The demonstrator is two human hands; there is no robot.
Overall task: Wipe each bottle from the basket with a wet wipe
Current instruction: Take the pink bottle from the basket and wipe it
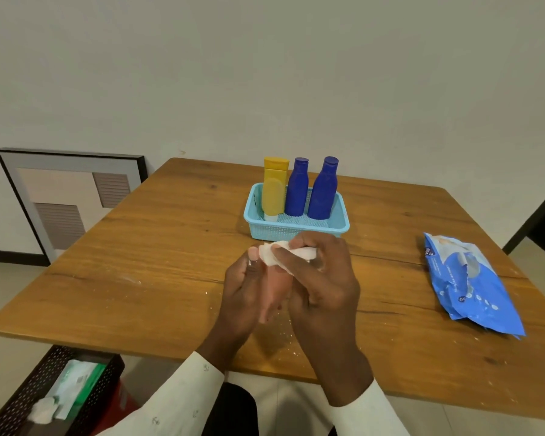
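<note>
Lower left: black mesh bin (pixel 28 401) under the table (pixel 139 278) edge; framed picture (pixel 69 196) leaning on the wall at left. Centre: left hand (pixel 246 297) wrapped round a pink bottle (pixel 272 294), right hand (pixel 321 278) pinching a white wipe (pixel 283 254) against its top, both just in front of the blue basket (pixel 296 229). Inside, upright, left to right: yellow bottle (pixel 275 187), two blue bottles (pixel 297 190) touching. Right: wipes pack (pixel 472 284) flat, near the table's right edge. Bare wood between hands and pack, and left of the hands.
</note>
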